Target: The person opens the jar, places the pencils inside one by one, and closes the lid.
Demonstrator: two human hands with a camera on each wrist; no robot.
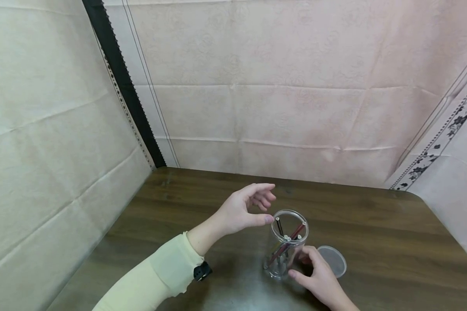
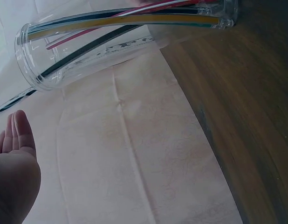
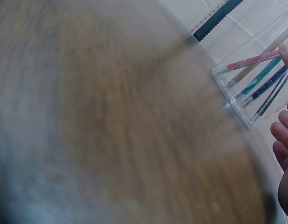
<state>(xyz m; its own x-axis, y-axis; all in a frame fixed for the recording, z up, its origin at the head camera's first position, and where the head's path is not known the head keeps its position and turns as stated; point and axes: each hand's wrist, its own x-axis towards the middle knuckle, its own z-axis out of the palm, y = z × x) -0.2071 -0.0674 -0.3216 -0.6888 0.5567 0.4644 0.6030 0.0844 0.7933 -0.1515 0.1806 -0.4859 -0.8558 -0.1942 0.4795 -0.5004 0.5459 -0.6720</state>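
A clear glass jar (image 1: 288, 255) stands on the wooden table with several coloured pencils (image 1: 287, 246) leaning inside it. My left hand (image 1: 243, 209) hovers beside its rim, thumb tip close to the glass and the other fingers loosely bent. The left wrist view shows the jar (image 2: 111, 42) sideways, apart from the hand (image 2: 16, 158). Low on the jar's right side is my right hand (image 1: 315, 274), thumb and fingers spread apart. In the right wrist view its thumb overlaps the jar; whether it touches the glass I cannot tell. Pencil ends (image 3: 246, 95) show at the jar's base.
A round translucent lid (image 1: 332, 261) lies on the table just right of the jar, behind my right hand. The brown table (image 1: 171, 207) runs back to a pale cloth backdrop (image 1: 295, 121). Cloth walls (image 1: 43, 164) also stand at both sides.
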